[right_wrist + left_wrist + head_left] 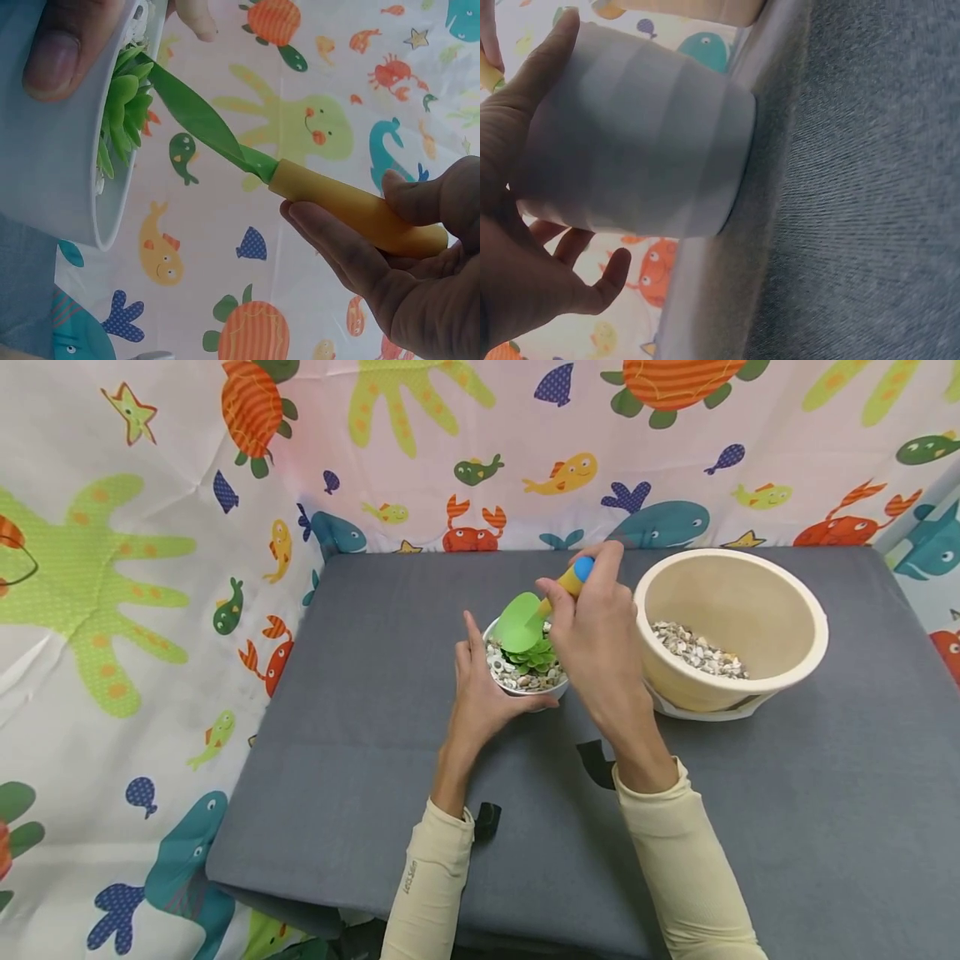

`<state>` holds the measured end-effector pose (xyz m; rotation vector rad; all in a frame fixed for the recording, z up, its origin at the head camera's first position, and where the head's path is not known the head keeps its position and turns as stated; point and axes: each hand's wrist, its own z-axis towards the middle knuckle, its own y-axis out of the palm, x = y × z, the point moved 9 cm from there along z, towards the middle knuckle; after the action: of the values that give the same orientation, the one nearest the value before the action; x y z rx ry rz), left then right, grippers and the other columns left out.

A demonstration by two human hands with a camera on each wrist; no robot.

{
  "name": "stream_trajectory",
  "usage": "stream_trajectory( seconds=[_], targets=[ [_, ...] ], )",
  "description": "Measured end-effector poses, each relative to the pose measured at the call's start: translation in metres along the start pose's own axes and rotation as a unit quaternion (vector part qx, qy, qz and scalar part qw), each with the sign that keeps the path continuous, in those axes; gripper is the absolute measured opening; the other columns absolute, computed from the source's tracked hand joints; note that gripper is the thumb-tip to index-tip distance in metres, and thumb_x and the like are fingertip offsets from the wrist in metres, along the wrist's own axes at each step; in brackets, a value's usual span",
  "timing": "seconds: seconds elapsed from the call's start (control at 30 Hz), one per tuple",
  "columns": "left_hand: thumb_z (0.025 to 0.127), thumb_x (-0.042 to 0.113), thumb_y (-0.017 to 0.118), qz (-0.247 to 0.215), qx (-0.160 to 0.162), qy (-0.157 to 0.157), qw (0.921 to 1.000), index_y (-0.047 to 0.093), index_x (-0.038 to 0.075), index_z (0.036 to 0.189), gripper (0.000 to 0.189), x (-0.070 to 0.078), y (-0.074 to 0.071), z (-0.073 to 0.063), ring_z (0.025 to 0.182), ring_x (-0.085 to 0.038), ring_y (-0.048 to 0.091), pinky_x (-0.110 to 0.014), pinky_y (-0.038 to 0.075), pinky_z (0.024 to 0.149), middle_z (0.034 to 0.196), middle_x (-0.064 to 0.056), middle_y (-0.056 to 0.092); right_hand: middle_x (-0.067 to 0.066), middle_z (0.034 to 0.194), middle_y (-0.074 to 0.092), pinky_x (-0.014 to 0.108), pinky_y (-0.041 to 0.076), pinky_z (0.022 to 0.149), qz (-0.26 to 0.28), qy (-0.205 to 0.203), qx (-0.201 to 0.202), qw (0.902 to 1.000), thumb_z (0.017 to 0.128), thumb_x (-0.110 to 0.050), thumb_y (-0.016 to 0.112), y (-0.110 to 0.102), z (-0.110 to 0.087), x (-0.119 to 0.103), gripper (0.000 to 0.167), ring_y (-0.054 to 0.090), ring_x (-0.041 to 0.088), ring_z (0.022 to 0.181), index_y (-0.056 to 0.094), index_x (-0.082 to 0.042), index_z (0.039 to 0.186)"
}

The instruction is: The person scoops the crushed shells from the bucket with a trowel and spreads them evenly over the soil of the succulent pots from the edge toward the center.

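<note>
A small white pot (645, 135) stands on the grey cloth, filled with pebbles (506, 674) around a green succulent (536, 657). My left hand (478, 697) grips its near left side, thumb and fingers spread around the wall. In my right hand (606, 643) is a small trowel with a green blade (519, 625) and a yellow handle (345, 202) with a blue end. Thumb and fingers hold the handle from above. The blade slants down behind the succulent, its tip right at the pebbles inside the rim in the right wrist view.
To the right of the small pot stands a large cream planter (813, 639), with loose pebbles (697, 650) lying on its floor. Grey cloth (360, 693) covers the table. A curtain (420, 410) printed with sea animals hangs behind and along the left side.
</note>
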<state>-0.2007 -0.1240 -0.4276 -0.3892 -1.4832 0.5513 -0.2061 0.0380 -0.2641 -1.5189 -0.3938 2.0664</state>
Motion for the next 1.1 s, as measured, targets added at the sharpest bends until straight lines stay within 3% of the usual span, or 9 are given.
stream_trajectory(
  seconds=[0.37, 0.47, 0.6, 0.7, 0.83, 0.93, 1.03, 1.1],
  targets=[
    [0.054, 0.052, 0.103, 0.016, 0.053, -0.016, 0.9983, -0.009, 0.021, 0.169, 0.164, 0.007, 0.004, -0.005, 0.13, -0.029, 0.038, -0.051, 0.047, 0.11, 0.139, -0.015, 0.037, 0.021, 0.12, 0.072, 0.035, 0.061, 0.091, 0.084, 0.021, 0.056, 0.9946, 0.104, -0.022, 0.065, -0.034, -0.001, 0.014, 0.043, 0.075, 0.028, 0.106, 0.043, 0.004, 0.131],
    [0.054, 0.055, 0.102, 0.036, 0.069, -0.019, 0.9968, -0.007, 0.019, 0.169, 0.162, 0.012, 0.005, -0.009, 0.127, -0.03, 0.039, -0.05, 0.047, 0.109, 0.137, -0.016, 0.039, 0.018, 0.121, 0.07, 0.029, 0.061, 0.095, 0.118, 0.031, 0.074, 0.9898, 0.103, -0.019, 0.066, -0.047, -0.002, 0.02, 0.044, 0.073, 0.022, 0.109, 0.043, 0.004, 0.132],
    [0.055, 0.059, 0.1, 0.054, 0.098, -0.018, 0.9936, -0.005, 0.019, 0.169, 0.16, 0.018, 0.007, -0.016, 0.125, -0.03, 0.039, -0.049, 0.045, 0.11, 0.134, -0.017, 0.04, 0.01, 0.116, 0.067, 0.025, 0.062, 0.091, 0.155, 0.043, 0.113, 0.9804, 0.101, -0.019, 0.068, -0.065, -0.003, 0.031, 0.042, 0.074, 0.017, 0.106, 0.046, 0.001, 0.13],
    [0.057, 0.058, 0.1, 0.054, 0.089, -0.015, 0.9944, -0.005, 0.02, 0.17, 0.158, 0.019, 0.009, -0.019, 0.131, -0.031, 0.037, -0.052, 0.041, 0.115, 0.139, -0.017, 0.038, 0.002, 0.113, 0.063, 0.023, 0.062, 0.089, 0.172, 0.053, 0.151, 0.9721, 0.1, -0.02, 0.069, -0.085, -0.005, 0.042, 0.039, 0.075, 0.017, 0.104, 0.048, -0.003, 0.128],
    [0.059, 0.051, 0.101, 0.052, 0.039, -0.01, 0.9979, -0.006, 0.028, 0.169, 0.156, 0.02, 0.008, -0.021, 0.144, -0.032, 0.032, -0.059, 0.032, 0.121, 0.152, -0.016, 0.031, -0.001, 0.111, 0.058, 0.023, 0.062, 0.088, 0.208, 0.065, 0.226, 0.9494, 0.098, -0.018, 0.069, -0.118, -0.011, 0.056, 0.035, 0.073, 0.019, 0.11, 0.049, -0.007, 0.124],
    [0.058, 0.049, 0.102, 0.066, 0.016, 0.008, 0.9977, -0.002, 0.034, 0.169, 0.153, 0.03, 0.003, -0.021, 0.152, -0.034, 0.028, -0.064, 0.028, 0.123, 0.162, -0.014, 0.024, 0.003, 0.108, 0.057, 0.023, 0.062, 0.086, 0.248, 0.065, 0.295, 0.9203, 0.097, -0.015, 0.07, -0.146, -0.019, 0.067, 0.03, 0.073, 0.021, 0.107, 0.049, -0.009, 0.117],
    [0.055, 0.051, 0.102, 0.082, 0.024, 0.061, 0.9945, 0.01, 0.035, 0.169, 0.147, 0.052, -0.001, -0.02, 0.158, -0.035, 0.022, -0.065, 0.025, 0.126, 0.168, -0.014, 0.017, 0.005, 0.102, 0.056, 0.022, 0.063, 0.082, 0.262, 0.059, 0.35, 0.8971, 0.097, -0.01, 0.07, -0.171, -0.024, 0.081, 0.026, 0.074, 0.02, 0.097, 0.05, -0.008, 0.112],
    [0.054, 0.052, 0.102, 0.083, 0.036, 0.11, 0.9898, 0.018, 0.034, 0.168, 0.143, 0.074, -0.001, -0.019, 0.16, -0.034, 0.018, -0.065, 0.022, 0.127, 0.171, -0.014, 0.014, 0.003, 0.099, 0.055, 0.019, 0.061, 0.081, 0.242, 0.062, 0.377, 0.8921, 0.098, -0.007, 0.068, -0.186, -0.027, 0.091, 0.023, 0.072, 0.017, 0.092, 0.05, -0.009, 0.111]
  ],
)
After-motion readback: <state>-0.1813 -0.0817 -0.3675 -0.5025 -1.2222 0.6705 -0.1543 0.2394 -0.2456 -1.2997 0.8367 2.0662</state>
